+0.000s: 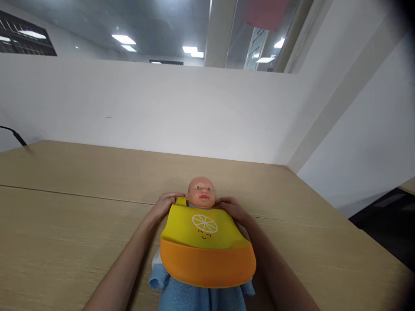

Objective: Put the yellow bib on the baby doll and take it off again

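A baby doll (201, 190) lies on its back on the wooden table, its head toward the wall. Over its chest spreads a bib (184, 224), yellow above with a white citrus slice and a smiling face, and with an orange catch pocket (207, 264) below. Blue fleecy clothing (201, 298) shows under the bib. My left hand (167, 204) is closed on the bib's yellow neck strap beside the doll's head. At the other side of the neck, my right hand (231, 206) has its fingers bent around the bib's upper corner; its fingertips are partly hidden.
The wooden tabletop (81, 224) has a seam running across it. A white wall (162, 108) with a window above stands at the far edge. A black cable (17, 136) lies at the far left, and a dark opening (385, 224) is beyond the right edge.
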The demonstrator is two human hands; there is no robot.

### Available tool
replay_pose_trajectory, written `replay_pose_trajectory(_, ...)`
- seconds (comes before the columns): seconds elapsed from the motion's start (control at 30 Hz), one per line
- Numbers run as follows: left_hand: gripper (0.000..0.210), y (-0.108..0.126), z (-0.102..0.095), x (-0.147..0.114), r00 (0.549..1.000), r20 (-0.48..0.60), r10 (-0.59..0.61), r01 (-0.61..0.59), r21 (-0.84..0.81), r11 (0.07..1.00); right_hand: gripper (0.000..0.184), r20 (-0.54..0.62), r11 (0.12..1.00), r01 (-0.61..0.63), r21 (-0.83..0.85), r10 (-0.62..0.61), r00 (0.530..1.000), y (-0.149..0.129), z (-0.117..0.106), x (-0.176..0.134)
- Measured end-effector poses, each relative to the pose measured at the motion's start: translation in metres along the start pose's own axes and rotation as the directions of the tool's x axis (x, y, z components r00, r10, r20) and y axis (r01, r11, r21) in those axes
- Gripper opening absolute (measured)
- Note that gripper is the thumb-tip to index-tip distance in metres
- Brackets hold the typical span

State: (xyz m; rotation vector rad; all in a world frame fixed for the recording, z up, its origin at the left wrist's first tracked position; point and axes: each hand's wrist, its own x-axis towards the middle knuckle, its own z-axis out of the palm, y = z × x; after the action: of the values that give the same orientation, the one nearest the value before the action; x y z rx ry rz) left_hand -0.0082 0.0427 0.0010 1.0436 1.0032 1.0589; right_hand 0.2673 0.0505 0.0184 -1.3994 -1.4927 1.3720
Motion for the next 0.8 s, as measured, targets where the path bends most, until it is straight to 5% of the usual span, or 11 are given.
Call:
replay_pose_trajectory(0.13,0.031,-0.003,-0.010,0.003,0.994,0.105,0.028,-0.035,0.067,0.997,0.021,-0.011,0.999,0.034,0.002,-0.034,0.999,0.002,-0.012,-0.003)
replay_pose_trajectory(0.23,0.026,-0.004,-0.018,0.004,0.991,0.117,0.071,-0.090,0.171,0.981,0.025,0.128,0.982,-0.083,0.172,0.061,0.990,-0.002,-0.015,-0.009)
replay_pose_trajectory(0.33,0.018,-0.005,-0.021,0.004,0.991,0.088,0.100,-0.119,0.239,0.964,0.026,0.180,0.947,-0.134,0.291,0.083,0.980,-0.003,-0.017,-0.015)
replay_pose_trajectory(0.43,0.016,-0.005,-0.020,0.002,0.992,0.037,0.119,-0.125,0.254,0.959,0.027,0.146,0.946,-0.101,0.309,0.057,0.988,0.000,-0.021,-0.019)
replay_pose_trajectory(0.57,0.013,-0.006,-0.020,-0.002,0.981,-0.014,0.194,-0.186,0.219,0.958,0.032,0.239,0.964,-0.044,0.263,-0.020,0.971,0.007,-0.022,-0.021)
replay_pose_trajectory(0.8,0.015,-0.016,-0.013,-0.011,0.961,-0.081,0.264,-0.235,0.258,0.937,0.013,-0.049,0.988,0.143,0.055,-0.141,0.989,0.020,-0.005,-0.018)
